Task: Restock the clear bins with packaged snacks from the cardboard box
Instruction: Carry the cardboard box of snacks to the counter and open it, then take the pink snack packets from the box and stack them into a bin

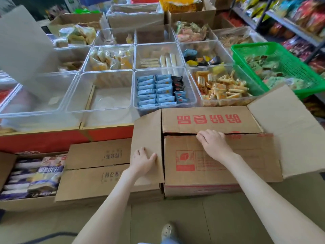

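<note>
Fingers of the right hand curl over the near flap's edge on the cardboard box, which sits on the floor just before the clear bins, while the left hand rests open-fingered on its side flap.

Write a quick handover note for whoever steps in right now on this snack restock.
Left hand rests flat on the box's left flap.
Right hand hooks its fingers over the near flap at the middle seam.
The cardboard box stands in front of the clear bins, long flaps down.
Done: side flaps opened, no snacks in hand.
Left: lift the long flaps, fill bins; the front bin beside the blue packets looks empty.
</note>
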